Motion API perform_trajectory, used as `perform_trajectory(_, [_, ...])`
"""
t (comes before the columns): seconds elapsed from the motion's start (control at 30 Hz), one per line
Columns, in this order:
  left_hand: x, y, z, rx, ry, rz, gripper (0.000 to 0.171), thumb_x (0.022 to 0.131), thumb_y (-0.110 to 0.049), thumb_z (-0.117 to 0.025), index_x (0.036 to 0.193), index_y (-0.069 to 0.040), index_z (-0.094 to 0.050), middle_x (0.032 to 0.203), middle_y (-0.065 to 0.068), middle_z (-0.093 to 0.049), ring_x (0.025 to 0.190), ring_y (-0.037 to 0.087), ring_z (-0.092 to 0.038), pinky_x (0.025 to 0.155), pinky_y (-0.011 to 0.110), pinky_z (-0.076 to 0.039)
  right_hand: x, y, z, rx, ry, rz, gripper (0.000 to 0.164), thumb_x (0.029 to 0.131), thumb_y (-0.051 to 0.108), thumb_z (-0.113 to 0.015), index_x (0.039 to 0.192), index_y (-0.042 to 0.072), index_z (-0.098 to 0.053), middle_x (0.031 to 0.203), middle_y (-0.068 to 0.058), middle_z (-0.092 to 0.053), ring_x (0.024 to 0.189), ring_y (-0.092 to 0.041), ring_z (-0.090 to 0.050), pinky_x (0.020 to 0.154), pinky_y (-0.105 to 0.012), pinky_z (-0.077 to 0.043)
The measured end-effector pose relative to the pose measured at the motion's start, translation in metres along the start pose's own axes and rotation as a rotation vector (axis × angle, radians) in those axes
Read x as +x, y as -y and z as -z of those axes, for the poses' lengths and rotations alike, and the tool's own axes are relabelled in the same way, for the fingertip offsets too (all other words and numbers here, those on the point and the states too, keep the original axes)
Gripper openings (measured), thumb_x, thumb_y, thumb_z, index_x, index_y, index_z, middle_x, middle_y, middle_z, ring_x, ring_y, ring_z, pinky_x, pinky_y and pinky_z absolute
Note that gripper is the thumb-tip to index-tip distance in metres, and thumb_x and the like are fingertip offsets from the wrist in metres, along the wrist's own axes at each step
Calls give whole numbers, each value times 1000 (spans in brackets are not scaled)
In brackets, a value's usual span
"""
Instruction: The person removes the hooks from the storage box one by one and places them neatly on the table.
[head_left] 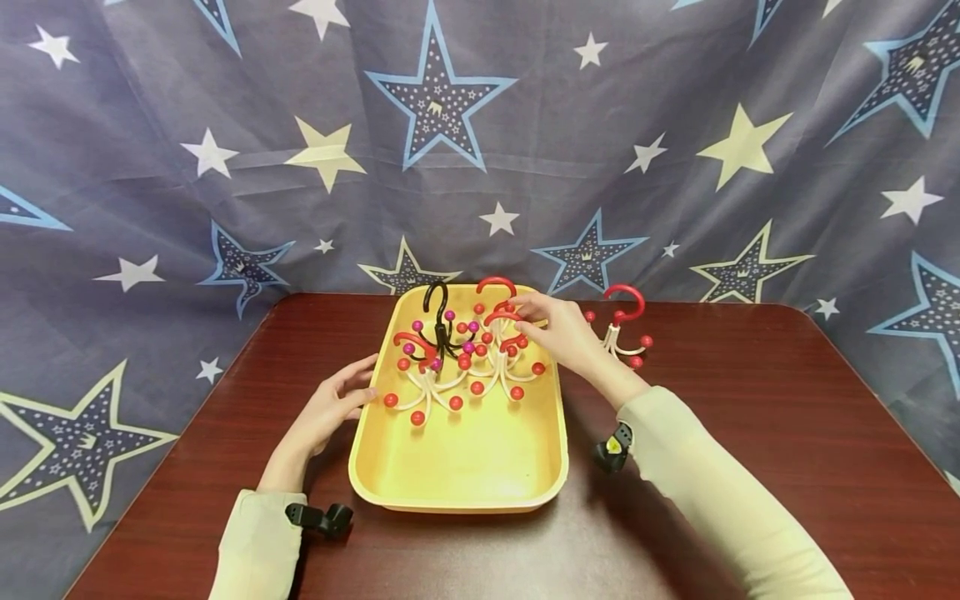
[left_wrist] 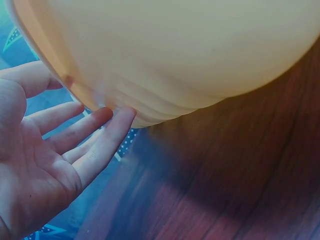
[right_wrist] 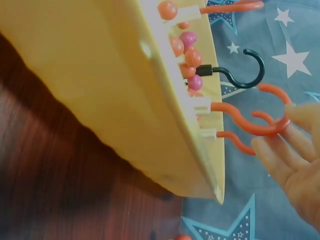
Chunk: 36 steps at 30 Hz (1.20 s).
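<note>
Seemingly, the right hand [head_left: 558, 333] pinches a red hook [right_wrist: 243, 123], fingers partly masking the contact; its hanger [head_left: 501, 360] stands below and to the left, stem upright, inside the tray [head_left: 465, 458]. Farther off, the left hand [head_left: 328, 410] rests spread fingers against the tray's left side.

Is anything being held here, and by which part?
The right hand pinches a white hanger by its red hook; the left hand touches the yellow tray.
</note>
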<state>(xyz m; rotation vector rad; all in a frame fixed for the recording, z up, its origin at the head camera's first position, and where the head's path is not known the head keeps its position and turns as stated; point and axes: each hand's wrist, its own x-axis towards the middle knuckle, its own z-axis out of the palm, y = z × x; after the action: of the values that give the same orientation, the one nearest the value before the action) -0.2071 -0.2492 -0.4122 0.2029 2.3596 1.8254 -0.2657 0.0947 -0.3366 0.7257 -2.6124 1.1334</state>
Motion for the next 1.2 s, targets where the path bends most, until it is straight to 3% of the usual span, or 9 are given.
perform_trajectory(0.53, [0,2,0,-6,2,-2,56,90,-9,-53,141,-8,-32,133,26,-42,91,11,-62,72,33,-55,1,15,4,-32,-40,103,22,83,6,-64,104,8,-69,99,-6,-67,86,-18,-65,76,-34,-53])
perform_trajectory(0.73, [1,2,0,-12,4,-4,56,90,-9,-53,141,-9,-32,133,26,-42,90,11,-62,72,32,-55,1,19,19,-51,-93,142,21,83,9,-65,103,10,-69,97,-4,-68,82,-16,-64,71,-31,-53])
perform_trajectory(1.0, [1,2,0,-6,1,-4,56,90,-11,-54,141,-10,-32,133,26,-42,91,12,-63,72,33,-54,-7,24,45,-45,-127,120,22,84,10,-64,105,12,-68,92,-1,-67,75,-11,-62,67,-29,-51])
perform_trajectory(1.2, [1,2,0,-1,4,-2,56,90,-12,-54,142,-11,-32,133,25,-43,93,13,-62,73,34,-54,-15,21,68,-95,-199,126,21,83,14,-65,104,14,-69,89,1,-67,70,-8,-59,59,-22,-44])
